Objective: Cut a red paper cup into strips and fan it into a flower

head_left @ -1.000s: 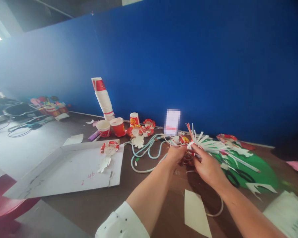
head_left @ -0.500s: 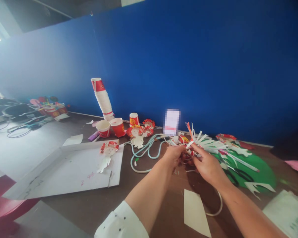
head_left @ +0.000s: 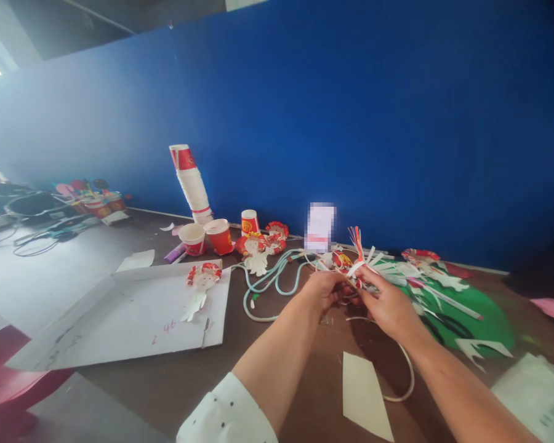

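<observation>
Both hands meet over the table, right of centre, around a red-and-white paper cup cut into strips (head_left: 357, 241). My left hand (head_left: 324, 290) has its fingers closed on the near left side of it; their tips are partly hidden. My right hand (head_left: 388, 303) pinches a white strip at the right side between thumb and fingers. Several narrow strips stick up and fan out beyond the right hand. Just right of it, scissors (head_left: 436, 323) with dark handles and a pen (head_left: 452, 303) lie on a green disc (head_left: 487, 320).
A white box lid (head_left: 120, 320) carries a paper-doll figure (head_left: 203, 286). Behind stand stacked paper cups (head_left: 191, 184) and single cups (head_left: 218, 235). A light-blue cable (head_left: 277, 280) loops beside my left hand. A phone (head_left: 321, 227) leans on the blue partition (head_left: 351, 111). Cream card (head_left: 365, 394) lies nearer.
The red-orange strips at the top have shifted slightly right and now stand more upright and bunched. Both hands keep their hold with small finger movements.
</observation>
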A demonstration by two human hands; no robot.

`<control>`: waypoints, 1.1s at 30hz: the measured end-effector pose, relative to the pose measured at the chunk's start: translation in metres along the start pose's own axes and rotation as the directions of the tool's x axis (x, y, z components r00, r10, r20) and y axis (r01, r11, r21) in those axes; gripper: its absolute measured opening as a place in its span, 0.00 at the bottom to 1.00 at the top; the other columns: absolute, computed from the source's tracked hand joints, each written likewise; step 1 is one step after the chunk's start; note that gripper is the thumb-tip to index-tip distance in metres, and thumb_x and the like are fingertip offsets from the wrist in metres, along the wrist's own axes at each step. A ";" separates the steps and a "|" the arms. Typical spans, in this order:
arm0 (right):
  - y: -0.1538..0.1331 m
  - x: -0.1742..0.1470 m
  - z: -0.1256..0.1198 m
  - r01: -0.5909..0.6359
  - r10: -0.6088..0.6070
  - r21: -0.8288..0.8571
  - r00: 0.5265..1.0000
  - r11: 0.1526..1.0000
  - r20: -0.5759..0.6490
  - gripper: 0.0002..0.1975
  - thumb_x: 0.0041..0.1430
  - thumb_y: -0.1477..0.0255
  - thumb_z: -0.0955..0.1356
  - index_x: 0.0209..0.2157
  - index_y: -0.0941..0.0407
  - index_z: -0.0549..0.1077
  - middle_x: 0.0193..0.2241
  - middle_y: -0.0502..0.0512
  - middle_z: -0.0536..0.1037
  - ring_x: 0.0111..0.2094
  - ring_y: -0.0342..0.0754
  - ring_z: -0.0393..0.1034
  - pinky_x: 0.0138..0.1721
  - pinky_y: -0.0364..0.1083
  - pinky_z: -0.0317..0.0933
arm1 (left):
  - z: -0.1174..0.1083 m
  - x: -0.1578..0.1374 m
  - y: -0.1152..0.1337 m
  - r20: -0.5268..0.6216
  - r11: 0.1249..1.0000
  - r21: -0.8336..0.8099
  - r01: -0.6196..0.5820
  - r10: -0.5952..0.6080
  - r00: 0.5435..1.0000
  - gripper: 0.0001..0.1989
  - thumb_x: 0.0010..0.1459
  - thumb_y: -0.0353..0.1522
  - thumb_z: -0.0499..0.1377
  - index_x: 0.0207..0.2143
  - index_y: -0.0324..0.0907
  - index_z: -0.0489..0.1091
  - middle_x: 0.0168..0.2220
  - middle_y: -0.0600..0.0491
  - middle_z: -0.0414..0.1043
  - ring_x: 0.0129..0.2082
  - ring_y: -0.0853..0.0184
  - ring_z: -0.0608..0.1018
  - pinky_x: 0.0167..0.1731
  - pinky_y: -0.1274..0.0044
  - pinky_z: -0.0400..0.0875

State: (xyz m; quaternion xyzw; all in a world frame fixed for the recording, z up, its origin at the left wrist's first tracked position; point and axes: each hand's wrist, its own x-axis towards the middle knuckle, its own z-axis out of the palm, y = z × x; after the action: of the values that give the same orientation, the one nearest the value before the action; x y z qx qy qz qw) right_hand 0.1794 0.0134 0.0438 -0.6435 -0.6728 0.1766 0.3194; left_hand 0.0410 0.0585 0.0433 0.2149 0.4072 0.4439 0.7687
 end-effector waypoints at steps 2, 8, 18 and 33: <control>0.004 0.002 0.001 -0.005 0.005 0.029 1.000 1.000 0.006 0.26 0.56 0.69 0.63 0.57 0.49 0.66 0.46 0.53 0.78 0.23 0.45 0.74 0.24 0.42 0.64 | -0.001 -0.001 0.001 0.011 1.000 0.006 0.003 -0.003 1.000 0.05 0.49 0.18 0.57 0.25 0.32 0.69 0.17 0.53 0.68 0.16 0.75 0.70 0.19 0.85 0.69; 0.006 0.003 0.002 0.066 -0.064 0.032 0.997 0.997 -0.042 0.24 0.55 0.69 0.64 0.56 0.48 0.68 0.46 0.52 0.78 0.33 0.48 0.76 0.27 0.43 0.66 | -0.001 0.001 -0.001 -0.018 1.000 0.018 0.004 -0.003 1.000 0.05 0.48 0.19 0.60 0.23 0.33 0.68 0.17 0.53 0.68 0.15 0.76 0.70 0.17 0.86 0.68; 0.009 0.005 -0.001 0.049 -0.047 0.110 0.999 0.993 -0.020 0.25 0.55 0.70 0.65 0.56 0.48 0.68 0.38 0.53 0.81 0.19 0.44 0.72 0.20 0.42 0.62 | -0.002 0.002 -0.002 0.003 0.999 0.028 -0.034 0.034 0.999 0.04 0.48 0.19 0.60 0.26 0.32 0.70 0.20 0.53 0.69 0.17 0.76 0.70 0.20 0.84 0.69; 0.003 0.005 -0.004 -0.074 0.046 0.281 0.993 0.957 0.106 0.28 0.54 0.69 0.66 0.58 0.48 0.64 0.51 0.55 0.74 0.21 0.42 0.73 0.17 0.41 0.64 | -0.001 0.002 -0.005 0.013 0.998 0.029 -0.062 0.061 0.998 0.03 0.49 0.22 0.63 0.26 0.33 0.70 0.19 0.55 0.67 0.16 0.77 0.68 0.19 0.84 0.65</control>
State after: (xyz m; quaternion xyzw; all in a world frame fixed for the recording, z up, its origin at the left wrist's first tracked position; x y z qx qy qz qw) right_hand 0.1846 0.0177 0.0463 -0.6016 -0.6354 0.3125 0.3697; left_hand 0.0433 0.0576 0.0383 0.2414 0.4020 0.4600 0.7540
